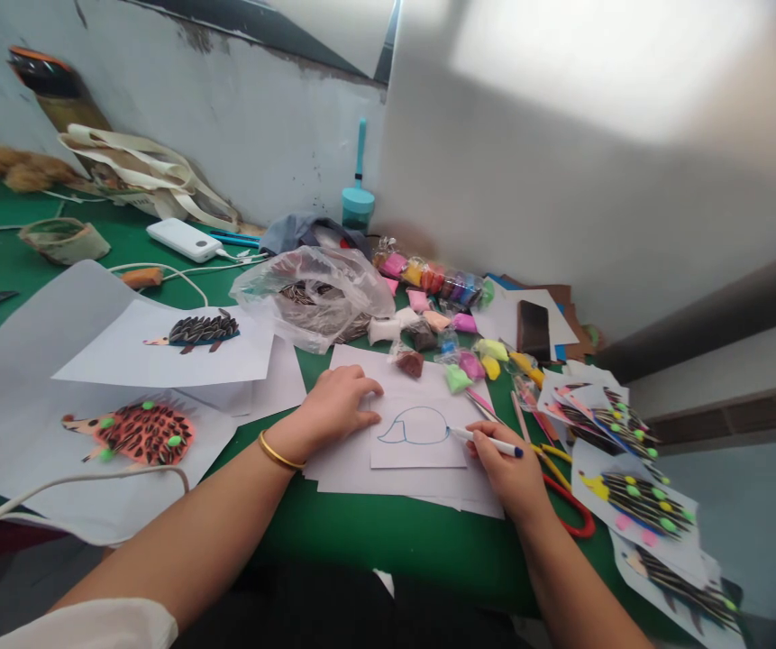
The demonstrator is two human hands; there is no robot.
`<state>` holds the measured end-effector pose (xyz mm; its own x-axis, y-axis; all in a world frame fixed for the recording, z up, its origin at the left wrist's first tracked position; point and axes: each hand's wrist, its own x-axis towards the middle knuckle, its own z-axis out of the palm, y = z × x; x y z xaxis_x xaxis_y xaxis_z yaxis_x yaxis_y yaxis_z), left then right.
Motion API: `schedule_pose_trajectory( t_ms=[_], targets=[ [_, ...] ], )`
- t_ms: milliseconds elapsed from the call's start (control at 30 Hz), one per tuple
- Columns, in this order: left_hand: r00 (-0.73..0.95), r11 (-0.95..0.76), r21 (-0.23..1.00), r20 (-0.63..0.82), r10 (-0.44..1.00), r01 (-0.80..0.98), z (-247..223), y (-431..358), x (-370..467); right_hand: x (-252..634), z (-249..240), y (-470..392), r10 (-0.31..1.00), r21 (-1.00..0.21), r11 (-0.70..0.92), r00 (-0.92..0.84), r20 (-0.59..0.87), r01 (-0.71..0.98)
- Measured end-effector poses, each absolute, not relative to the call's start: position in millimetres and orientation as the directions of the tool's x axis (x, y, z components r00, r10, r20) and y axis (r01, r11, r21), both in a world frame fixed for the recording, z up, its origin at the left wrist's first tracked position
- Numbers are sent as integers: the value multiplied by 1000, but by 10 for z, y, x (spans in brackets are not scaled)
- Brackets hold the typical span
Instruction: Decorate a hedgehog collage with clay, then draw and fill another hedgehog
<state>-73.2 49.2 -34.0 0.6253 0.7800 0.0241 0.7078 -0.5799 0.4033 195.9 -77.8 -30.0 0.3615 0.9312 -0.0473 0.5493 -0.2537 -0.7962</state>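
Observation:
My right hand (510, 469) grips a white marker (488, 440) with a dark blue end. Its tip touches the right end of a blue outline (421, 425), a rounded body with a pointed snout at the left. This outline is on a small white sheet (421, 458), which lies over larger white sheets (343, 473). My left hand (337, 403) rests on the paper left of the drawing, thumb and fingers apart, holding nothing. A gold bangle (280, 452) circles the left wrist.
Colourful clay packets (421, 333) and a plastic bag of seeds (313, 293) lie behind the paper. Red-handled scissors (573, 509) sit by my right hand. Finished hedgehog pictures lie at right (637, 505) and left (137, 433). A white cable (77, 487) crosses the left side.

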Motion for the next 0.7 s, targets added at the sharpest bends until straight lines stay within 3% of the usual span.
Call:
schedule_pose_trajectory(
  t_ms=[400, 700],
  targets=[
    [625, -578, 404, 20, 781, 709, -321, 481, -731, 1985, -332, -806, 928, -808, -277, 364, -84, 520],
    [626, -585, 405, 38, 779, 703, -343, 491, -737, 1852, -311, -881, 985, -874, -127, 163, -55, 469]
  ],
)
